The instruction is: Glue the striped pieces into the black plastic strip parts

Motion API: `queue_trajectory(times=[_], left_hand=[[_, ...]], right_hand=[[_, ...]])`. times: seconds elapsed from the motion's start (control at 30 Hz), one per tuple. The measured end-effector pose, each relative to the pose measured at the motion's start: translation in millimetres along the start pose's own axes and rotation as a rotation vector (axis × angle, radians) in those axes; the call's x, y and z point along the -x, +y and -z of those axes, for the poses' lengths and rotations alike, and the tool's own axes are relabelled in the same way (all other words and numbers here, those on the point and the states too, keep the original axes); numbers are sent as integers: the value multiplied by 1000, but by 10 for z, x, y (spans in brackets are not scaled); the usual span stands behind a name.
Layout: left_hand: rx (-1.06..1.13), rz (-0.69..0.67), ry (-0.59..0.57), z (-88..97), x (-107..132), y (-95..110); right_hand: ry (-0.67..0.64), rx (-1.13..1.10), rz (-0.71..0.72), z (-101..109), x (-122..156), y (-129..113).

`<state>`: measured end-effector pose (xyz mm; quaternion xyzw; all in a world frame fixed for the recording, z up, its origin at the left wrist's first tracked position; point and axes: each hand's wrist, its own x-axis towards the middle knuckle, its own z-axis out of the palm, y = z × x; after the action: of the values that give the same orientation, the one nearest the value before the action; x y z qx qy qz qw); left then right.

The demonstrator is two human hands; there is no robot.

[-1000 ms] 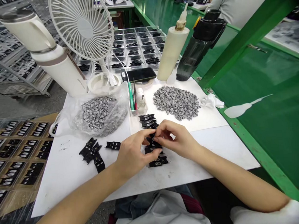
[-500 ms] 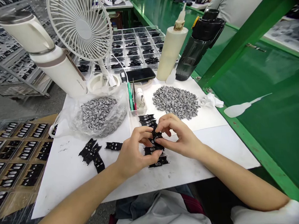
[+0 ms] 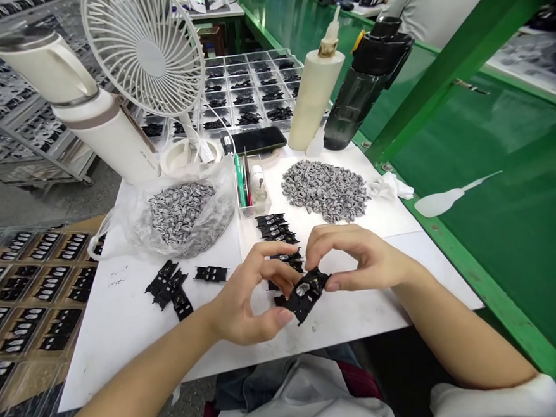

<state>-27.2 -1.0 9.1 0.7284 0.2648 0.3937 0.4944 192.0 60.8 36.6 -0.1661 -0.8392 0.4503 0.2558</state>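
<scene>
My right hand (image 3: 357,257) pinches a black plastic part (image 3: 307,295) by its upper right end and holds it tilted above the table. A shiny grey oval piece sits in that part. My left hand (image 3: 253,293) is curved open at the part's left side, thumb and index finger wide apart; its middle fingertip is close to the part, and I cannot tell whether it touches. Behind my fingers runs a column of similar black parts (image 3: 272,228), partly hidden. More black parts lie left of my left hand, a loose cluster (image 3: 169,289) and a single one (image 3: 211,273).
Small grey pieces form a pile (image 3: 324,189) and fill a plastic bag (image 3: 183,218). Behind stand a fan (image 3: 151,58), a white flask (image 3: 106,131), a pale squeeze bottle (image 3: 315,98), a dark bottle (image 3: 362,88) and a tool box (image 3: 253,204). A green frame (image 3: 444,235) edges the right side.
My right hand has moved right and lifted one black part off the column, tilting it. My left hand's thumb and index finger have spread farther apart.
</scene>
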Motion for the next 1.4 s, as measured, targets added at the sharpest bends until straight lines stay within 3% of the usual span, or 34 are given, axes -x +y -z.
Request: queue_trajectory(times=[0.13, 0.2, 0.47, 0.67, 0.73, 0.8, 0.87, 0.93, 1.03, 1.2, 1.4], left_hand=[[-548, -421, 167, 43, -26, -45], [-741, -531, 232, 54, -30, -68], [-800, -630, 179, 78, -7, -72], [-761, -609, 166, 93, -17, -62], [-664, -559, 190, 65, -29, -37], [-470, -383, 291, 17, -46, -9], [-192, -38, 427, -33, -70, 7], [116, 314, 467, -68, -98, 3], [482, 587, 467, -79, -132, -26], [809, 687, 496, -59, -142, -51], [913, 642, 465, -53, -131, -68]], right_hand=[[68, 34, 10, 27, 16, 1], [82, 55, 1, 33, 15, 2], [41, 66, -26, -24, -18, 7], [42, 56, -55, -23, -16, 8], [63, 37, -86, -35, -15, 11], [110, 5, -129, -64, -20, 21], [188, -11, -194, -110, -34, 36], [272, 16, -285, -164, -54, 57], [336, 50, -407, -229, -85, 86], [335, -47, -484, -249, -98, 111], [325, -66, -482, -237, -83, 110]])
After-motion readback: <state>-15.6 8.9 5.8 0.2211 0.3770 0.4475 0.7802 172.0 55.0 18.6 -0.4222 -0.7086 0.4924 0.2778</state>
